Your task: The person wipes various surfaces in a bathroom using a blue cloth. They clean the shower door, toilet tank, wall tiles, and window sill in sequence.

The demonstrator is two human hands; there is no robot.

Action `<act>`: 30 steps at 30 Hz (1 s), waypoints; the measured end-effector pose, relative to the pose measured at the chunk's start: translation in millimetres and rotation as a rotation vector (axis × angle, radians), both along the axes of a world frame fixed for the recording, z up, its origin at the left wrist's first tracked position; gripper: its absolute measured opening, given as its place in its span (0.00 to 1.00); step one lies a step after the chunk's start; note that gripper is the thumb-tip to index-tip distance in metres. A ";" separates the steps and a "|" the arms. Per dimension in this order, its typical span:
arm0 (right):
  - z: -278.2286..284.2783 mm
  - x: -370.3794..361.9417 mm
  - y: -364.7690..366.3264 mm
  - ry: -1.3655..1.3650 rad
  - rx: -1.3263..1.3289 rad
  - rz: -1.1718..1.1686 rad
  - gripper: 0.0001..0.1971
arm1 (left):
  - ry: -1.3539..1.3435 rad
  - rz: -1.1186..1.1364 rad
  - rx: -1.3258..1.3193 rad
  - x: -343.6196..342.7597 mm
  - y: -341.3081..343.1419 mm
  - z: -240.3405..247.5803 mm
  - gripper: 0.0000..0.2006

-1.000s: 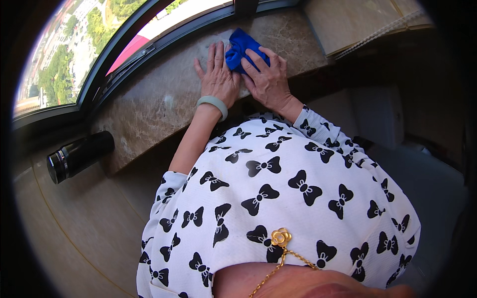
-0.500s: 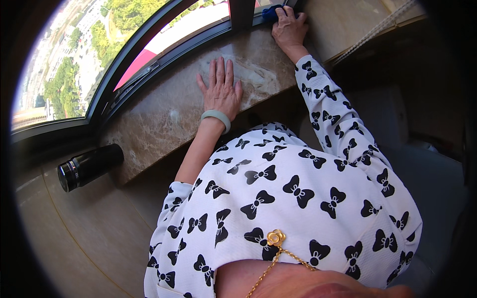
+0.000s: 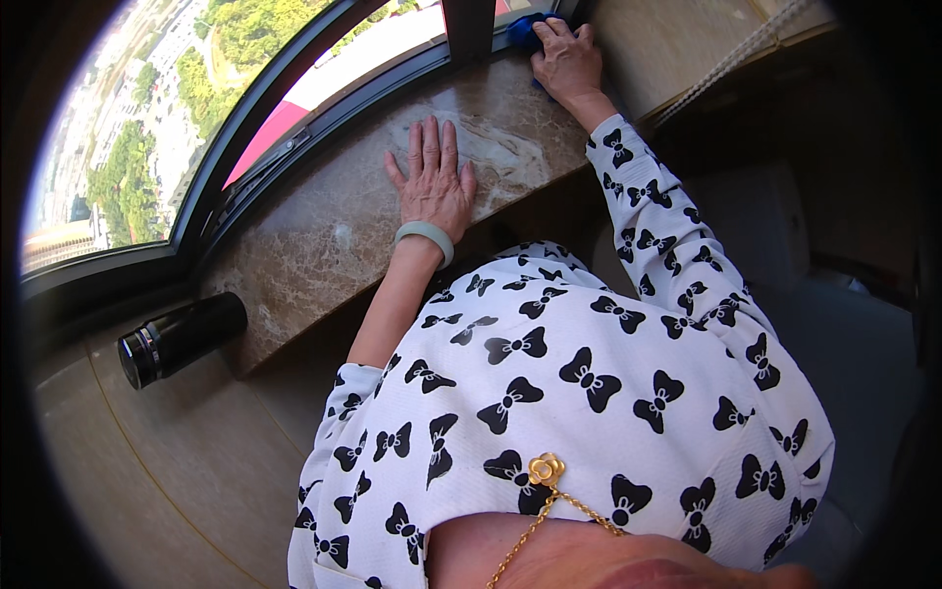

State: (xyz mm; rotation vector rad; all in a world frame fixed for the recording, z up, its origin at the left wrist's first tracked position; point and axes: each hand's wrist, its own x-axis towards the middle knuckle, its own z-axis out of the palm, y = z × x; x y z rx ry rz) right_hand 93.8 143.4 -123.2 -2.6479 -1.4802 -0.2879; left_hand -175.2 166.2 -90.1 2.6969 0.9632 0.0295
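Observation:
My left hand (image 3: 433, 182) lies flat on the brown marble windowsill (image 3: 334, 240), fingers stretched out and a pale green bangle (image 3: 428, 237) round the wrist. At the sill's far right end, my right hand (image 3: 569, 67) is closed on a blue cloth (image 3: 526, 30), beside the dark window frame. Part of the cloth shows beyond the fingers and a little below the palm; the rest is hidden under the hand.
A black flask (image 3: 183, 339) stands at the sill's left end. Dark window frames (image 3: 206, 182) run along the far side, with a metal stay (image 3: 265, 162) low on them. A beaded cord (image 3: 731, 64) hangs by the tiled wall (image 3: 667, 44) on the right.
My right hand has shifted slightly toward me and left, and more of the blue cloth shows. My left hand stays flat on the sill; the whole view has moved a little.

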 end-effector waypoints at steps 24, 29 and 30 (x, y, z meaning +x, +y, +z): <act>1.8 -40.8 -28.2 0.079 0.071 0.049 0.18 | 0.086 0.059 0.003 -12.6 7.2 -3.9 0.30; 28.2 -108.0 -29.3 0.268 0.131 0.273 0.19 | 0.081 0.088 0.028 -10.4 14.0 -3.7 0.30; 34.1 -122.1 -32.1 0.306 0.131 0.348 0.20 | 0.123 0.099 0.004 -9.5 14.5 -3.5 0.30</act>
